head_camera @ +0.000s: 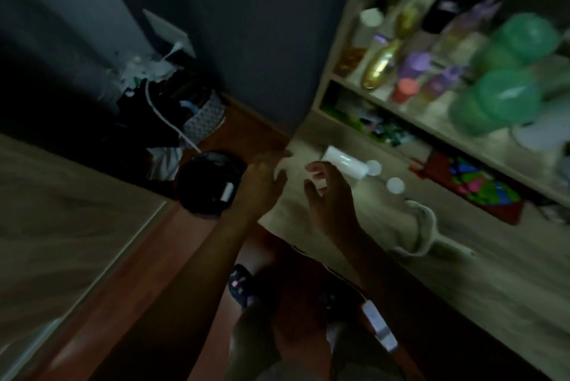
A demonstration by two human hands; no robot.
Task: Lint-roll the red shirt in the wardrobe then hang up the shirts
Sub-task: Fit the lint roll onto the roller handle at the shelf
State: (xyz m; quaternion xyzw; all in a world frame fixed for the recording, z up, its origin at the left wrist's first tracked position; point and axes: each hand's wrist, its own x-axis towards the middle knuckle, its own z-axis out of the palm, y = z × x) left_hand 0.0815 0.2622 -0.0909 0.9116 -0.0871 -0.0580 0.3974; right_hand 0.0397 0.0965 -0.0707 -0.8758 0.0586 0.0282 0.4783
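Dimly, we see the lint roller [345, 162] lying on the pale desk surface [462, 263], its long axis running from upper left to lower right. Our right hand [327, 192] hovers just beside it, fingers spread, gripping nothing. Our left hand [262, 180] is likewise loosely spread and empty.

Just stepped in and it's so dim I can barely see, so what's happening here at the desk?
A person is reaching both bare hands out over a light wooden surface under some cluttered shelves. The right hand is at a white cylindrical roller-like object lying on its side; whether it grips it is unclear through the blur. The left hand hovers open beside it, holding nothing. No red shirt is clearly in hand yet, so the lint-rolling has not started.
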